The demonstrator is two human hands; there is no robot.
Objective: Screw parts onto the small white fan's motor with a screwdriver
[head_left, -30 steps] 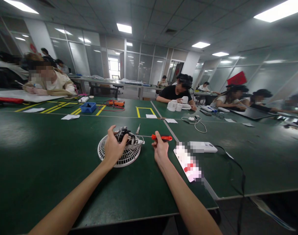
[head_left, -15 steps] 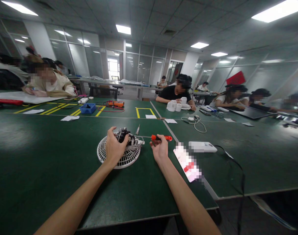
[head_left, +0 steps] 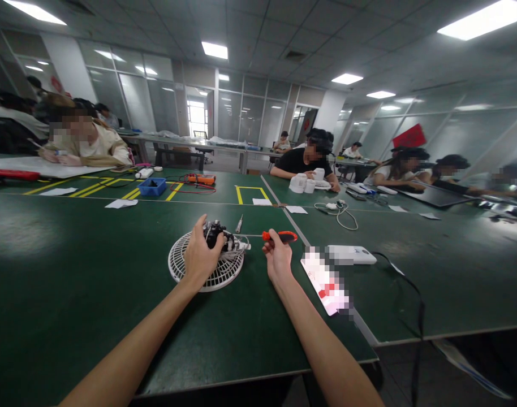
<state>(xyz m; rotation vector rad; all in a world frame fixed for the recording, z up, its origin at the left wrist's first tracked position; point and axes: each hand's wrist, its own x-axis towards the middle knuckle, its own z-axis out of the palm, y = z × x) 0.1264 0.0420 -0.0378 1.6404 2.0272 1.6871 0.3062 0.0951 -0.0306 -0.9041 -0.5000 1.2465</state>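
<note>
The left hand [head_left: 198, 255] has its grip closed on the black motor [head_left: 219, 236], which sits on the white fan grille [head_left: 218, 278]. Just right of the grille, the right hand [head_left: 278, 259] has its grip tight on a red screwdriver [head_left: 280, 236].

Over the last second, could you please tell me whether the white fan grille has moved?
No. The white fan grille stays put beneath the left hand, which grips its motor, no nearer the yellow tape rectangle.

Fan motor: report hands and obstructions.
Left hand grips the motor on the white grille. Right hand holds the red screwdriver, tip at the motor. Spare screwdriver lies just beyond, clear.
</note>
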